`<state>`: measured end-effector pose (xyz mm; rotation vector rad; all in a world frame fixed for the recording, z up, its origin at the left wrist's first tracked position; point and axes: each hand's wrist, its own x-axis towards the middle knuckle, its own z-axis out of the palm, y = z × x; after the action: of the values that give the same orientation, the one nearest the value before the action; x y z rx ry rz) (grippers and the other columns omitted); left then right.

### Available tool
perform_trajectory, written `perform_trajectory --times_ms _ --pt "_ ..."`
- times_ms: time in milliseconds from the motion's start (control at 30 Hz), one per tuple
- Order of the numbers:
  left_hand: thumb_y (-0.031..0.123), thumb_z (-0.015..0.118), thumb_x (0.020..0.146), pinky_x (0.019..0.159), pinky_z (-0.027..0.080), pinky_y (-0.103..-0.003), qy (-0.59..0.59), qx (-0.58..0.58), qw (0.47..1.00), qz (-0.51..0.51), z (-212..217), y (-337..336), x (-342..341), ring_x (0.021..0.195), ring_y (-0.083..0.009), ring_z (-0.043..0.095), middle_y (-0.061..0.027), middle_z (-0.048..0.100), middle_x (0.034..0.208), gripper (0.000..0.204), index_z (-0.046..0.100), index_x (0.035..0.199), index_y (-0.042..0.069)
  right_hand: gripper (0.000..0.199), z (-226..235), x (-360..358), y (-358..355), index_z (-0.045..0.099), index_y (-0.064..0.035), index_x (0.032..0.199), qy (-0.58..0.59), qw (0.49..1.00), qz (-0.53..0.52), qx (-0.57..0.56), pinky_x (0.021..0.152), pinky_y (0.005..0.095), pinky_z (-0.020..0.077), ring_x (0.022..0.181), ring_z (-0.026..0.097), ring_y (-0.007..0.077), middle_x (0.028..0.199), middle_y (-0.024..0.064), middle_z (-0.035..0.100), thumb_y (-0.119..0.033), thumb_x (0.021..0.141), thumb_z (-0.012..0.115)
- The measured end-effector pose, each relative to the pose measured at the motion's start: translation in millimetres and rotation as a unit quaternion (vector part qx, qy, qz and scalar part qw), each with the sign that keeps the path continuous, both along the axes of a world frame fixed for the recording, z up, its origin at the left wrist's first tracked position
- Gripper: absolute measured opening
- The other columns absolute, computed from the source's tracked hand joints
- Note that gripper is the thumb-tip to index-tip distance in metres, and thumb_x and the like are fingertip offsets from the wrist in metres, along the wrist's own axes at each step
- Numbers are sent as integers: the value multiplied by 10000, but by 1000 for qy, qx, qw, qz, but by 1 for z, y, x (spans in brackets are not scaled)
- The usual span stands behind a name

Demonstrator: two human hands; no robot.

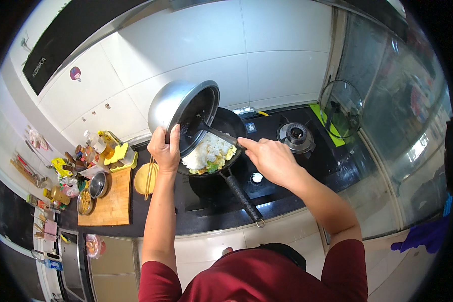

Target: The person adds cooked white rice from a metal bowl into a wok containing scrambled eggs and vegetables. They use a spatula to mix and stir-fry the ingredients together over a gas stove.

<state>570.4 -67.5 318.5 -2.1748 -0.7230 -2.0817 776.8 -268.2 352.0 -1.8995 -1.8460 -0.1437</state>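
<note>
Bright, even light with glare on the far tiles (226, 55), strong fisheye bending, and black vignette at the corners.

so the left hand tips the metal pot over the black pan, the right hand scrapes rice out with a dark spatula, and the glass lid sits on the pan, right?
Not quite: the glass lid is not on the pan. In the head view it stands propped upright at the right, past the second burner. The rest holds: the left hand tips the metal pot over the black pan, and the right hand works a dark spatula inside it, rice falling in.
</note>
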Motion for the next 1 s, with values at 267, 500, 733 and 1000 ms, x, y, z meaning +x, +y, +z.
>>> perform_trajectory --times_ms 267,500,733,1000 --pt "166 722 890 501 334 -314 -79 -66 994 30 -18 4 -33 543 -181 323 -99 336 614 409 398 692 14 296 15 22 -23 655 -137 1197 -67 993 13 -92 702 471 535 820 678 360 858 180 695 -187 922 557" --pt "197 640 969 555 308 -248 -336 -115 934 27 -42 47 -145 631 -59 322 62 381 652 417 390 658 75 449 44 0 -19 629 -95 1255 2 979 33 -200 898 458 494 1013 640 382 1065 201 686 -186 821 704" --pt "271 616 978 634 460 -283 -508 -213 829 93 -115 99 -300 702 -120 521 -14 589 786 305 581 791 33 357 -23 -58 47 659 -115 1210 -47 976 -59 -206 886 485 512 994 656 391 1019 219 693 -167 860 620" --pt "308 625 941 788 596 -426 -646 -280 695 148 -212 95 -447 914 -303 670 -206 657 1097 455 612 1055 -132 396 -14 -82 53 624 -123 1253 -16 983 -154 -98 871 498 521 994 660 387 1050 211 690 -201 865 621"
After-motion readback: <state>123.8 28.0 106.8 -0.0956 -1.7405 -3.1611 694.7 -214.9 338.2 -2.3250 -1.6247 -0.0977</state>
